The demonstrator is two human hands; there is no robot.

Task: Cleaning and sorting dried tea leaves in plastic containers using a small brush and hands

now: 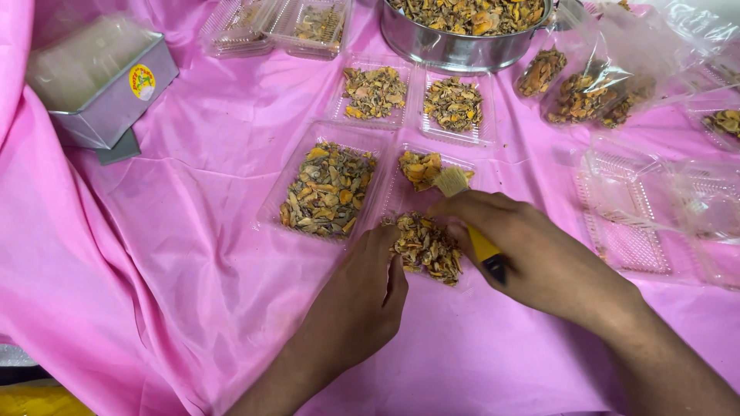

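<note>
My right hand [532, 250] grips a small brush with a yellow handle [484, 246]; its pale bristles [451, 181] touch dried yellow-brown pieces in a clear plastic tray [462, 163]. My left hand [366, 296] rests on the pink cloth, fingers curled against a pile of the same dried pieces [426, 246] at the tray's near end. A fuller clear tray [327, 189] lies just left of it.
Two smaller filled trays [375, 92] [455, 104] lie beyond. A steel pot [455, 46] full of dried pieces stands at the back. Filled plastic bags [593, 92] and empty clear trays [632, 216] are on the right. A grey metal box [104, 81] sits at the left.
</note>
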